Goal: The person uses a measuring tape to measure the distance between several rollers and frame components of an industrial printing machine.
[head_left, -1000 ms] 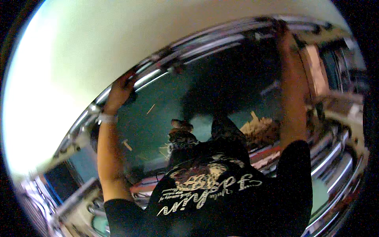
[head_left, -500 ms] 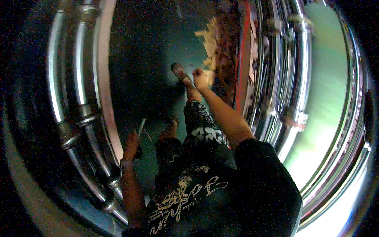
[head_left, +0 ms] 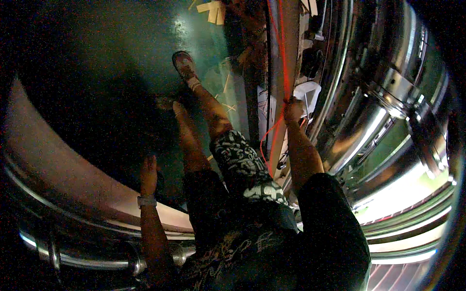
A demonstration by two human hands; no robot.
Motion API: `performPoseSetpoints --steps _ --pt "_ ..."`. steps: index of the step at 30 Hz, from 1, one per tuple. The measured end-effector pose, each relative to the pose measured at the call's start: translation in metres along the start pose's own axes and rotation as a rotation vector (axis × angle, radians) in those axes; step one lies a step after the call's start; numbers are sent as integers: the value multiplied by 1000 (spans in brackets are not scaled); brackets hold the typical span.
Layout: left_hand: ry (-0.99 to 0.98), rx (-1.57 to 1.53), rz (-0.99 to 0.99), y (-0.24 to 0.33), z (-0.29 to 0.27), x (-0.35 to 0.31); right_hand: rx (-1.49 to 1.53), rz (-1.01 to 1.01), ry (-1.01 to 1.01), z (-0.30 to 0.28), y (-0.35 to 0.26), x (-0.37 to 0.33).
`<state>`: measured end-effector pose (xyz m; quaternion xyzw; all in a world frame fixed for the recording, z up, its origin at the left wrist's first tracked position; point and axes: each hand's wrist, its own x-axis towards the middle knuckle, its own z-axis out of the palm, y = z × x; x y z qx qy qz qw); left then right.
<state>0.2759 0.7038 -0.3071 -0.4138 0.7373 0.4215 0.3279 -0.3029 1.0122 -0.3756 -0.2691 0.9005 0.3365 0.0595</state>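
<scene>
My right hand (head_left: 293, 112) is closed, its fingers curled at the edge of a long beam beside the metal pipes. Something small and dark shows at its fingertips, too blurred to name. A red cable (head_left: 284, 72) runs along the beam right by this hand, and a white plastic container (head_left: 307, 94) sits just beyond it. My left hand (head_left: 149, 173) hangs low on the left over the dark floor, a wristband at its wrist. Its fingers point forward in shadow; a dark shape lies against the palm side, and I cannot make out whether it is held.
Large shiny pipes (head_left: 359, 138) with a clamp joint (head_left: 395, 94) fill the right side. A pale curved ledge (head_left: 87, 169) and a lower pipe (head_left: 92, 264) bound the left. Wooden pieces (head_left: 212, 12) lie on the dark green floor (head_left: 160, 43), beyond my shoe (head_left: 184, 65).
My view has turned and my legs have stepped along. My right hand has moved from above the floor to the beam with the red cable. A pale strip near my left hand no longer shows.
</scene>
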Motion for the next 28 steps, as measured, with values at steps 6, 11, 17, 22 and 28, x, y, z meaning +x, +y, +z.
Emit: performPoseSetpoints --steps 6,11,17,22,28 --pt "-20 -33 25 26 -31 51 40 116 -85 14 25 0" --pt "167 355 105 -14 13 37 457 -89 -433 -28 -56 -40" --pt "324 -1 -2 33 -147 -2 1234 -393 -787 -178 -218 -54" --pt "496 26 56 29 -240 -11 1846 -664 -747 -319 -319 28" --pt "387 -568 -218 65 -390 -33 1753 -821 -535 -380 -412 183"
